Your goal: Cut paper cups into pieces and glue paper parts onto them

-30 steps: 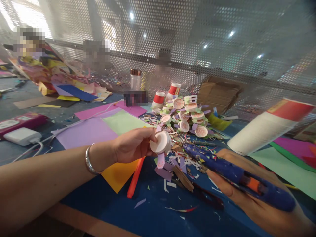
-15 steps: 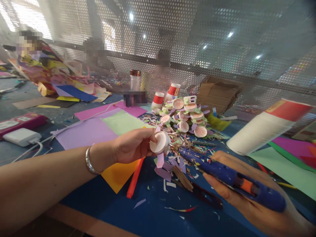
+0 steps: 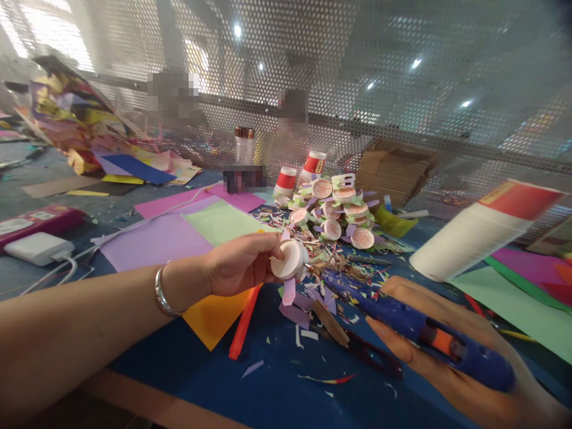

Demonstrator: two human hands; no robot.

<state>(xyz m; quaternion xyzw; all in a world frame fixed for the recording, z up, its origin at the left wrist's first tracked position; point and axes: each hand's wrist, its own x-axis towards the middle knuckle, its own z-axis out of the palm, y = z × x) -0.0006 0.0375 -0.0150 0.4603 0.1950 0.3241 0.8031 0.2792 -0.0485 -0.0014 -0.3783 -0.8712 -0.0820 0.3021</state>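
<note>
Head view: disc (image 3: 290, 261) in left hand (image 3: 239, 262), nested cups (image 3: 469, 238), lidded jar (image 3: 245, 148).

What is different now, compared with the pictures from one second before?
The right hand has moved the blue glue gun leftward, nearer to the white disc piece. Nothing was newly grasped or released. The left hand stays in place, holding that piece.

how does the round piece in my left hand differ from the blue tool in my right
The round piece is white with pale purple strips; the blue tool has an orange part. The round piece is short and disc-like; the blue tool is long and narrow. Both are held.
</note>
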